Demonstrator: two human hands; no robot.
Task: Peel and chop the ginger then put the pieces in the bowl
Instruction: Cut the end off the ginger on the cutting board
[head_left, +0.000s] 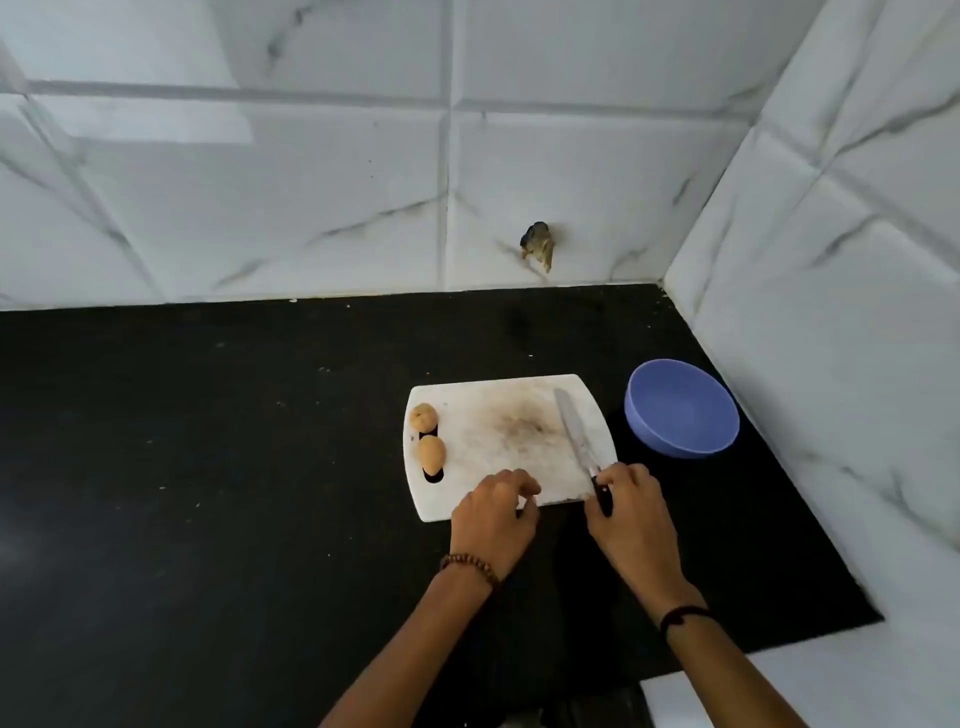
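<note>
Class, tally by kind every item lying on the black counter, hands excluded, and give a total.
ginger pieces: 2
cutting board: 1
knife: 1
bowl: 1
Total: 5

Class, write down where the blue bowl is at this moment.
In the head view the blue bowl stands on the black counter, just right of the white cutting board, close to the tiled side wall.
</note>
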